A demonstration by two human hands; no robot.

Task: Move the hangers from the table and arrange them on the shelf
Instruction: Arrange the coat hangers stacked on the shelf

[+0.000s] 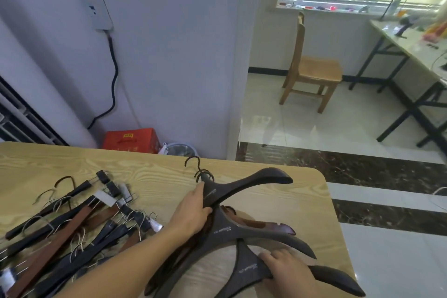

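Several dark wooden coat hangers (251, 182) lie stacked on the right part of the light wooden table (150, 169), their hooks (193, 162) pointing away from me. My left hand (192, 213) grips the neck of the top dark hangers, just below the hooks. A separate dark hanger (249, 271) lies nearest me, and my right hand (287, 271) is closed on its middle. A reddish-brown hanger (268, 224) shows between the dark ones. A pile of clip hangers (72, 227), black and brown with metal hooks, covers the table's left side. No shelf is in view.
A white wall stands behind the table, with a red box (131, 140) and a bin (180, 149) at its foot. To the right lies tiled floor with a wooden chair (312, 68) and a folding table (411, 51) under a window.
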